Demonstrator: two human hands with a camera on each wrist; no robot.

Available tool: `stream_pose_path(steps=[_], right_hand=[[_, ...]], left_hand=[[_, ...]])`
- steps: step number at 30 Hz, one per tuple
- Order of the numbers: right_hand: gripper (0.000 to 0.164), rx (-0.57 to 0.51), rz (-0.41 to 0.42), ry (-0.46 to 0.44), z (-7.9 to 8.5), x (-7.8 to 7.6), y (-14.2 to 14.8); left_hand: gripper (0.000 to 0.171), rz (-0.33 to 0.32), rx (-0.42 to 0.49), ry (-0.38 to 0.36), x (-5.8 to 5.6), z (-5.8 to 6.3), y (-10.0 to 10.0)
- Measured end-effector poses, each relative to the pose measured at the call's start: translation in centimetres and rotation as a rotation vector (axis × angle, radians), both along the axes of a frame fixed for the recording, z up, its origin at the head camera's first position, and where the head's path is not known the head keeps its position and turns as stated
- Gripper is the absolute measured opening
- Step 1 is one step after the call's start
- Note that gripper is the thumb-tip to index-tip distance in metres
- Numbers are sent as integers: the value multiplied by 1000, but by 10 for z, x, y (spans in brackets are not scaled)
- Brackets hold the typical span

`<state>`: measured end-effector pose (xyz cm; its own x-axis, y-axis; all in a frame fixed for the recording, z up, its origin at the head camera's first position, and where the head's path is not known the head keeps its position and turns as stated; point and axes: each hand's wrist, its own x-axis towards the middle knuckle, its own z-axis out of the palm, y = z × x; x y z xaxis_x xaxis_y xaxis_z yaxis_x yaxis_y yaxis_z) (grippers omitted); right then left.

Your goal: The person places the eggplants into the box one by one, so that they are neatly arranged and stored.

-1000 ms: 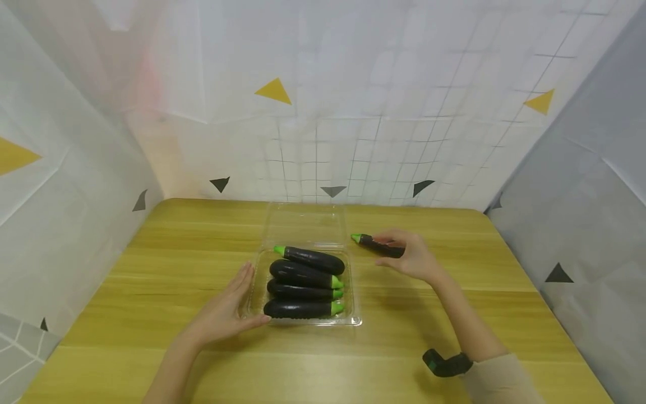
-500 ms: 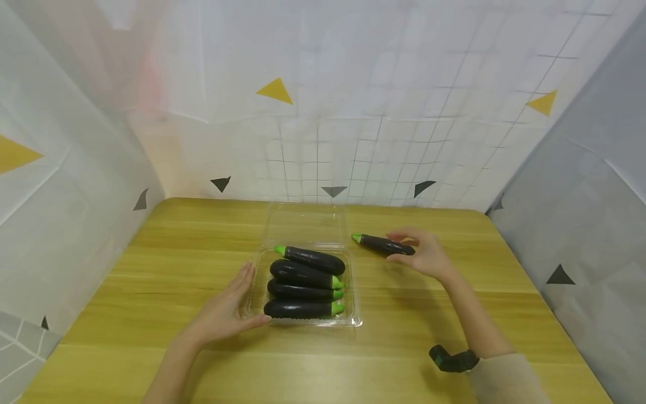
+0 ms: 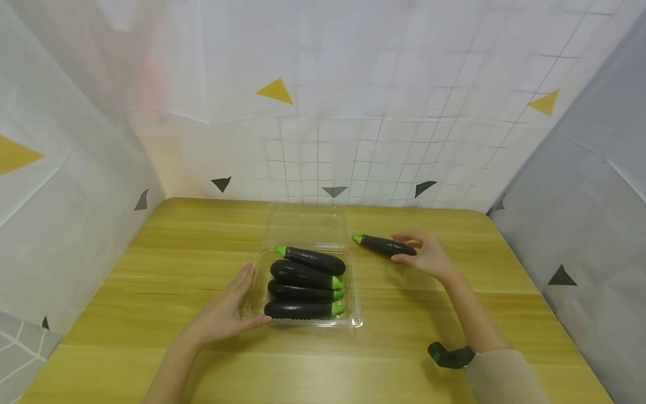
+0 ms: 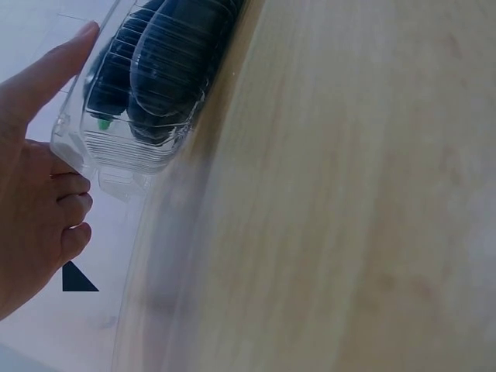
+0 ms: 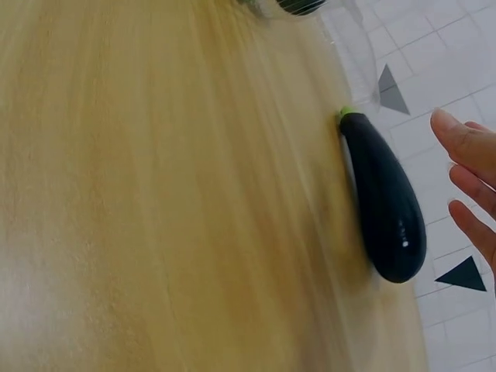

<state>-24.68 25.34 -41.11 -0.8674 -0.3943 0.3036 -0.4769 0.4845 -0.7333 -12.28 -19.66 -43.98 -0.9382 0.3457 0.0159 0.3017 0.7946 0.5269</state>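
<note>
Several dark eggplants (image 3: 298, 308) with green stems lie side by side in a clear plastic clamshell box (image 3: 355, 292). My left hand (image 3: 217, 317) rests against the box's left side, fingers along the wall and thumb at the near corner. The left wrist view shows that hand (image 4: 35, 155) touching the clear wall. A single eggplant (image 3: 378, 245) lies on the table right of the box, stem toward it. My right hand (image 3: 429, 255) is at its blunt end, fingers spread. In the right wrist view, a gap shows between these fingers (image 5: 469, 143) and the eggplant (image 5: 387, 205).
The clear lid (image 3: 305, 224) is folded back toward the rear of the wooden table (image 3: 202, 241). White sheeting (image 3: 202, 151) with triangles and grid lines stands behind and at both sides. A black device (image 3: 449, 356) is strapped to the right wrist.
My right hand has shifted a little to the right along the loose eggplant, uncovering more of its blunt end. The left hand and the box stay in place.
</note>
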Motion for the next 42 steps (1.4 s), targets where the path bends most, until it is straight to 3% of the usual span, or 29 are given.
stream_pose_path(steps=[5,12,19,22,27,42], right_hand=[[46,9,-25,-16,-26,-17,11],[51,60,-75,-28,-39,-25,15],[49,258,-179,12,-49,-27,15],[47,318,-209,36,-53,-26,14],[47,329,-238,56,-56,-22,11],[48,360,-361,46,-55,7,1]], left_hand=[[113,-1,7,-2,-1,0,0],[114,1,-3,-2,-1,0,0],[115,2,4,-5,1,1,0],[114,1,3,-1,1,1,0],[113,2,12,-1,1,2,0],[112,3,21,3,2,1,2]])
